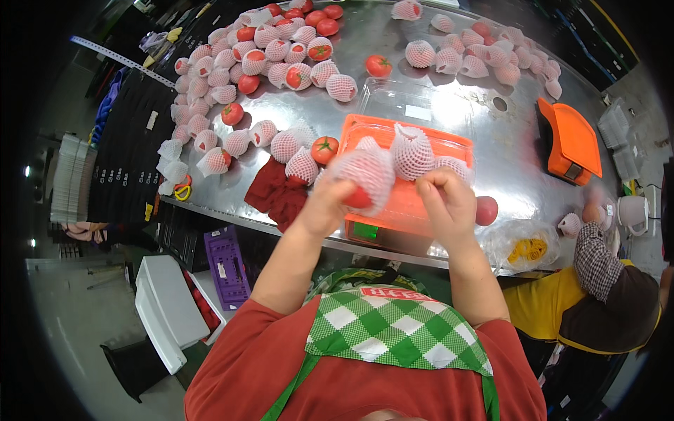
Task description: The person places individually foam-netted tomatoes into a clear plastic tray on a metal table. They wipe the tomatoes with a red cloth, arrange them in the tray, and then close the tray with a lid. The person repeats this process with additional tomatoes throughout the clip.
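Observation:
My left hand (327, 206) grips a tomato in a white foam net sleeve (368, 176), blurred, above the near left side of an orange scale (345, 129). On the scale lies a clear plastic tray (447, 138) holding several net-sleeved tomatoes (413, 152). My right hand (447, 202) is over the tray's near right part, its thumb and fingertips pinched together; whether anything thin is between them cannot be told. A bare tomato (325, 150) sits left of the scale, another (486, 210) just right of my right hand.
Many sleeved and bare tomatoes (224, 60) cover the steel table's left side, more (495, 55) its far right. A clear lid (389, 100) lies behind the scale. Dark red cloth (274, 192), scissors (183, 190), a bag of yellow bands (526, 250) and a second orange scale (574, 139) lie around. A co-worker (605, 300) is at right.

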The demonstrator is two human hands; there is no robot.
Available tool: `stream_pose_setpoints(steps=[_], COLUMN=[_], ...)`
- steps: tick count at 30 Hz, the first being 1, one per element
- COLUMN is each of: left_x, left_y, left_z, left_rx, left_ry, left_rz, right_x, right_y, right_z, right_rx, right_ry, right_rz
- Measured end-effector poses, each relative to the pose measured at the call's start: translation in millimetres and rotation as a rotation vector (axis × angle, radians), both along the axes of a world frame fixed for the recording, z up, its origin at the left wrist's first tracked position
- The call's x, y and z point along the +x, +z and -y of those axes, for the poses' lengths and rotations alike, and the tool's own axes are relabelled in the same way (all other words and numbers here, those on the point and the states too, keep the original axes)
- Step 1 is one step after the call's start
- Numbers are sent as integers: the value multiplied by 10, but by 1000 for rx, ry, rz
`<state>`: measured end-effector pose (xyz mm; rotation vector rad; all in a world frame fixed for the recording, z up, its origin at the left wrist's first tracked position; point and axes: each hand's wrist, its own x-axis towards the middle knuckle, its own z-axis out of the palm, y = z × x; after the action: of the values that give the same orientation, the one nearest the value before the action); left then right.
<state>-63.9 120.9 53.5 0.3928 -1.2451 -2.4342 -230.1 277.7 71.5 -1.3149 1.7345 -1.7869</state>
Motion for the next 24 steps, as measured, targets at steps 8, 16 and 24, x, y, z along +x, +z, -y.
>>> stream_pose_setpoints(steps=[8, 16, 24], left_x=[527, 733, 419], left_y=[-63, -327, -275], left_z=[397, 313, 194], left_rx=[355, 307, 395], left_ry=[80, 122, 172], left_rz=[-350, -236, -230], right_x=[167, -318, -247], right_y=[-279, 131, -323], right_z=[673, 583, 495], right_rx=[457, 358, 623], right_ry=[103, 137, -82], right_rz=[-1176, -801, -1113])
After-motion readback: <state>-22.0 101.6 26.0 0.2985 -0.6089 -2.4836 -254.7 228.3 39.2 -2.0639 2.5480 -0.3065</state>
